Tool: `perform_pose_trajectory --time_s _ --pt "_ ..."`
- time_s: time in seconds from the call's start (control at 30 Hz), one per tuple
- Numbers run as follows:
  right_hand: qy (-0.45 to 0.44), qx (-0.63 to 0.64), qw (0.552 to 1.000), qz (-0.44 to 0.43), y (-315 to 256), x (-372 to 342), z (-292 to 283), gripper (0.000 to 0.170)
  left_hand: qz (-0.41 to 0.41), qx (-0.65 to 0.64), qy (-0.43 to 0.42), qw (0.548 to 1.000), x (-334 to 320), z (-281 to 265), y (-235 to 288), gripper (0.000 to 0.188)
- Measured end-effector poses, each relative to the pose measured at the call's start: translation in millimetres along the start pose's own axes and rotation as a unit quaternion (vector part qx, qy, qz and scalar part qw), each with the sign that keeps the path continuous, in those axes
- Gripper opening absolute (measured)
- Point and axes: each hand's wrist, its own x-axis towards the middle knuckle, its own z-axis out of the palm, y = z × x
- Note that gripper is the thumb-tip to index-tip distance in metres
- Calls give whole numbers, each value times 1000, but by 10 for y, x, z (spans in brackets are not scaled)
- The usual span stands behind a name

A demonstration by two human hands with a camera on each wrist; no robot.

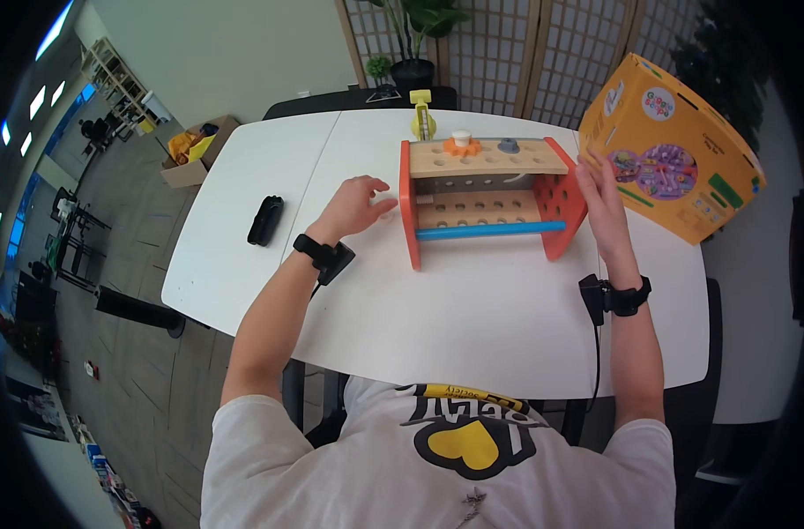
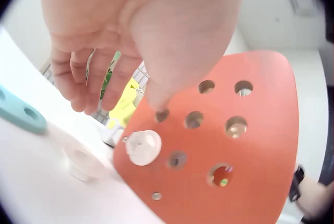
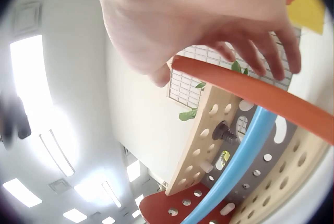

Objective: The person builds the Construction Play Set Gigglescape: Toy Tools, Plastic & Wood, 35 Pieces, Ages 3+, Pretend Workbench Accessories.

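Observation:
A wooden toy workbench (image 1: pixel 486 157) with orange-red side panels and a blue bar stands on the table. My left hand (image 1: pixel 360 204) is beside its left panel, fingers loosely bent and holding nothing. In the left wrist view the thumb overlaps the holed panel (image 2: pixel 209 146), above a round white piece (image 2: pixel 143 147) set against it. On the right, my right hand (image 1: pixel 603 198) rests along the outer side of the right panel (image 1: pixel 562 201). The thumb is right at that panel's edge in the right wrist view. An orange gear (image 1: pixel 462 148) with a white knob sits on top, near a grey piece (image 1: pixel 509 145).
Behind the workbench stands a yellow toy piece (image 1: pixel 422 115). A large yellow-orange box (image 1: pixel 671 150) leans at the right, close to my right hand. A black case (image 1: pixel 265 220) lies on the white table (image 1: pixel 349 309) at left. Left wrist view: a teal holed strip (image 2: pixel 21 112).

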Motion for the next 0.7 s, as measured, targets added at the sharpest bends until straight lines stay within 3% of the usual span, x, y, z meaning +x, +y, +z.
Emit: perform_pose_trajectory --time_s 0.1,0.3,0.33,0.4,0.53,0.63,0.7 --pt "95 -85 974 -185 -85 9 32 51 50 28 -37 998 -74 -18 73 30" --pt "34 -128 933 -334 -436 -132 267 46 61 67 -58 994 -82 30 0 24" --pt "6 -78 951 -298 -503 -195 345 41 58 42 -40 997 -106 -7 30 23" --pt "-44 -102 945 -307 -549 -238 443 35 51 -5 -3 999 -143 -121 109 21" --pt "-189 -61 947 -252 -592 -255 661 28 45 -166 153 973 -227 -499 441 20" --pt "-239 10 953 -186 -572 -242 858 33 108 -326 204 917 -295 -584 586 25" --pt "-271 73 947 -155 -584 -249 976 36 157 -328 195 911 -382 -599 701 30"
